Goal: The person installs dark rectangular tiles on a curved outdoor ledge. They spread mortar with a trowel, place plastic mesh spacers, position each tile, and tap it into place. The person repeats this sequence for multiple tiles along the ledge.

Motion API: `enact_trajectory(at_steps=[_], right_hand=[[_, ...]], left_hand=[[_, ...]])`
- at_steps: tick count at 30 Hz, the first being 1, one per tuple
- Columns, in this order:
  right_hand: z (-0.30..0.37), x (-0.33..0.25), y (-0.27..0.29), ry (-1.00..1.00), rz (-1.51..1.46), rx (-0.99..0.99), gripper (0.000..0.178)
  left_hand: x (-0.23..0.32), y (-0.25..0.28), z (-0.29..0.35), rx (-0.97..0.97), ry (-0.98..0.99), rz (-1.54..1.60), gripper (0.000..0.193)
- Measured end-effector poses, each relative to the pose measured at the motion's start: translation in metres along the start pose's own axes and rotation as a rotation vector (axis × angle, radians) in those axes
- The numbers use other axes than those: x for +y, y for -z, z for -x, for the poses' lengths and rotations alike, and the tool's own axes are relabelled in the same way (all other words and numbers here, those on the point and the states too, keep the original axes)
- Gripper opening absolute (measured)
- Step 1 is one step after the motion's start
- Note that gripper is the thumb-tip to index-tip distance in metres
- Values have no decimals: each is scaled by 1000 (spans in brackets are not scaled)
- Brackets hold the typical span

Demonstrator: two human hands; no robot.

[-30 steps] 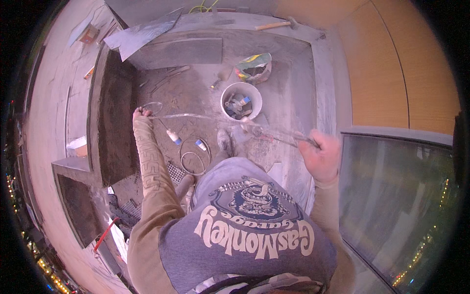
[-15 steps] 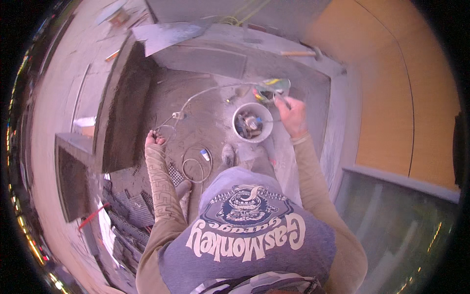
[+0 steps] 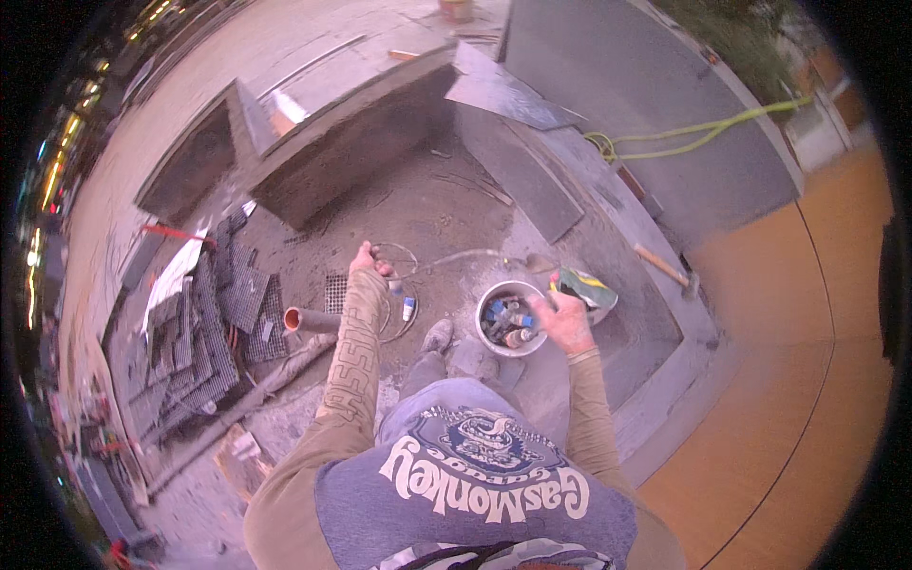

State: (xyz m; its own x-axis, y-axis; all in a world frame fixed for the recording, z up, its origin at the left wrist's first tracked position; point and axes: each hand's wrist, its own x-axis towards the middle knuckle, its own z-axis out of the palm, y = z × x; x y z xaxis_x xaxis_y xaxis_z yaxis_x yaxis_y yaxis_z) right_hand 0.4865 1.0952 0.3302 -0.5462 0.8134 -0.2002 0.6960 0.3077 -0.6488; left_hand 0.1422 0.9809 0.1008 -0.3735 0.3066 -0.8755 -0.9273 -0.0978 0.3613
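Observation:
My left hand is closed on a looped pale cable, which runs right toward the far side of a white bucket. More of that cable hangs or lies in a loop below the hand, beside a blue-and-white plug. Over the bucket's right rim is my right hand, its fingers apart and slightly blurred, with nothing seen in them. Plugs or small fittings with blue and white parts fill the bucket. Just beyond the right hand lies a green item with yellow and red markings, partly hidden.
A hammer lies on the right ledge. Dark grid mats are piled at left near an orange-brown pipe. Low walls and a leaning grey panel bound the dusty floor. A yellow-green hose lies at far right.
The view has turned, shifting the surroundings. My right hand, earlier pinching the cable raised beyond the bucket, has come down to the bucket's rim and let the cable go. My left hand keeps its hold.

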Motion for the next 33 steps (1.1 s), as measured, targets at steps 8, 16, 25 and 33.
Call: enact_trajectory(at_steps=[8, 16, 25, 33], right_hand=[[-15, -65, -77, 448, -110, -574, 34], [3, -42, -140, 489, -83, -639, 31], [-18, -35, -78, 296, -37, -147, 48], [-118, 70, 75, 279, 604, 352, 52]], left_hand=[[-107, 146, 16, -196, 223, 127, 25], [-119, 71, 179, -423, -716, -615, 37], [-143, 181, 205, 19, -604, -1654, 49], [-118, 370, 167, 323, -343, -1644, 54]])
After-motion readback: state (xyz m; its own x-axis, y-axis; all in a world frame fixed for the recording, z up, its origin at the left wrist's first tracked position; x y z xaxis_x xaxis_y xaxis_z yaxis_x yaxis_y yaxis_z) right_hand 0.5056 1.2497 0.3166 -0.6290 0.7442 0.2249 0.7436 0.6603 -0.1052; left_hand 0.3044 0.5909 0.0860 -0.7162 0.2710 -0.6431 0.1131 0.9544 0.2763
